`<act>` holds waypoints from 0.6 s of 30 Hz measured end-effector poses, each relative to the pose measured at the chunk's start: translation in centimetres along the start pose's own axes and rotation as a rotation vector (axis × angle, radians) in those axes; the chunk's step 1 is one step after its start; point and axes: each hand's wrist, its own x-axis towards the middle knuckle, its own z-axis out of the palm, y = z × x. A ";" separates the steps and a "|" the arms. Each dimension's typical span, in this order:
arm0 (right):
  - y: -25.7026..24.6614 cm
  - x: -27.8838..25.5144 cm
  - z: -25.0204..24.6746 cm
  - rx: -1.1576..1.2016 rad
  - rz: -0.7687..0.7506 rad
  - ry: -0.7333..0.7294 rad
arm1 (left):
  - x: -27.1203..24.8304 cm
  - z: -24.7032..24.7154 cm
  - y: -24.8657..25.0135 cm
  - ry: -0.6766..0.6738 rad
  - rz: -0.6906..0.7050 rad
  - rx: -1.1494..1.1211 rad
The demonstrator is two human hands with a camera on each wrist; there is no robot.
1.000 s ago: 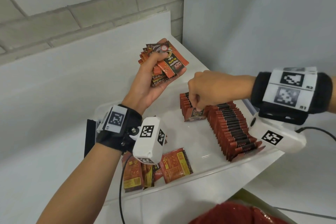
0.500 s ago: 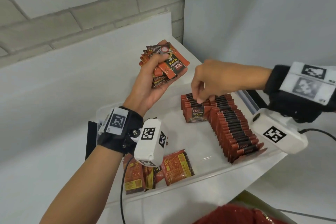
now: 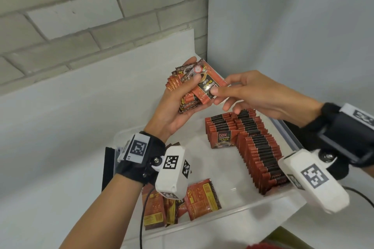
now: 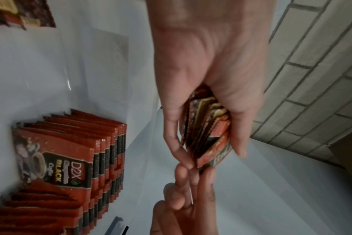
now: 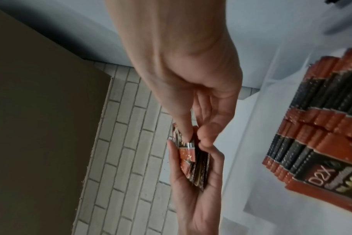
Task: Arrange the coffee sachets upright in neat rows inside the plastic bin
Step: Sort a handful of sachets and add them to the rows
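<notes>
Sachets: two upright rows (image 3: pixel 257 145) are stood on edge against the right wall of the bin (image 3: pixel 232 216), packed tight for support. Loose ones (image 3: pixel 202 198) are left flat at the near-left. A fanned stack (image 3: pixel 194 89) is clamped in the left hand (image 3: pixel 174 111) as feed stock; its top sachet is pinched by the right hand (image 3: pixel 253 93) fingers (image 5: pixel 186 132).

My head view is bright and evenly lit, with soft shadows and slight wide-angle bending at the frame edges. Both wrist views are dimmer and grainy; motion blur softens the left hand (image 4: pixel 209 76) and right hand (image 5: pixel 183 66).
</notes>
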 end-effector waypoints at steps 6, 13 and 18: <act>-0.1 -0.2 -1.0 0.110 -0.037 0.072 | 0.2 0.1 0.1 0.035 0.002 -0.054; -2.6 -0.9 -3.2 -0.103 -0.167 0.096 | 0.4 -0.2 0.0 0.003 -0.015 -0.067; -4.4 -0.6 -3.3 -0.374 -0.265 0.024 | 0.1 0.1 -0.3 -0.093 -0.083 0.009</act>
